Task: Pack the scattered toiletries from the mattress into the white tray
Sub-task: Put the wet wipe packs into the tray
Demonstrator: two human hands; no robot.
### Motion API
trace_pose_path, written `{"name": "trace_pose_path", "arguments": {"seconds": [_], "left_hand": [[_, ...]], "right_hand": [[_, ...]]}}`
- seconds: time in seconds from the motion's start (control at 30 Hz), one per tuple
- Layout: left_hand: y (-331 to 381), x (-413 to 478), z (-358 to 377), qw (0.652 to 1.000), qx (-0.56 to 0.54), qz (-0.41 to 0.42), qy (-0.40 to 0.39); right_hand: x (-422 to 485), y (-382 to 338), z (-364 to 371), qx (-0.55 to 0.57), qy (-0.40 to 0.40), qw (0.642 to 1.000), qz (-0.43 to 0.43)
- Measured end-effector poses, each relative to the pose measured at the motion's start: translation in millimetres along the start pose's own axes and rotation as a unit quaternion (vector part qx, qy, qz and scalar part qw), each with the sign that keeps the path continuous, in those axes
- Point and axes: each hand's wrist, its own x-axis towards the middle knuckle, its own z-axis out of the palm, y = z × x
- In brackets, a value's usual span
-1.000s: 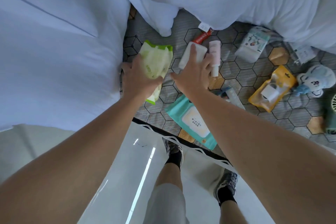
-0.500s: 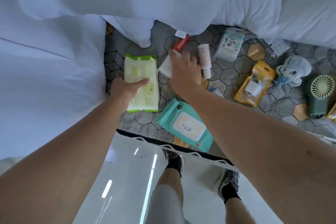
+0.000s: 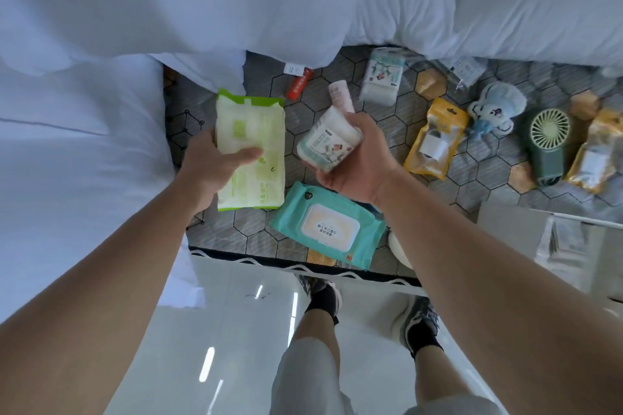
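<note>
Two large wipes packs show: a teal wipes pack point(image 3: 328, 224) lying flat on the hexagon-patterned mattress point(image 3: 236, 229) near its front edge, and a green-edged wipes pack point(image 3: 251, 158) just left of and beyond the teal one, held in the left hand point(image 3: 210, 163). That hand's thumb lies across the pack's top face, and the fingers are hidden beneath it. There are two small white patterned packs. One small white pack point(image 3: 328, 141) sits directly beyond the teal pack in the right hand point(image 3: 357, 162), whose fingers curl round its far end with the wrist turned inward. The second white pack point(image 3: 382, 79) lies farther beyond and slightly right. Two tubes lie beyond the teal pack: a pink tube point(image 3: 341, 94), partly hidden by the right hand, and a red tube point(image 3: 299, 84) to its left. Right of the teal pack lie two yellow pouches, one near point(image 3: 436, 138) and one well off point(image 3: 598, 152), with one blue plush toy point(image 3: 495, 108) and one green fan point(image 3: 549, 145) between them. What looks like the white tray point(image 3: 505, 229) shows blurred to the right of the teal pack. Both forearms reach forward over the mattress edge.
</note>
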Motion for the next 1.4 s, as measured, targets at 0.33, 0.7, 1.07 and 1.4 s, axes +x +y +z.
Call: {"name": "trace_pose_path", "arguments": {"seconds": [0.33,0.7,1.07,1.4], "left_hand": [[87,-68,62,0.985,0.033,0.139,-0.096],[117,-164,238,0.966,0.009,0.144,-0.217],[102,-224,318,0.978,-0.015,0.104,-0.18],[79,-248,338,0.989,-0.065,0.049,-0.122]], "right_hand": [[-111,-26,-48,-0.085,0.001,0.99,-0.11],[-282,-33,-220,-0.037,0.115,0.957,-0.265],[-314,0,-319,-0.439,0.122,0.885,-0.095],[-287,18,-327,-0.587,0.093,0.799,-0.097]]}}
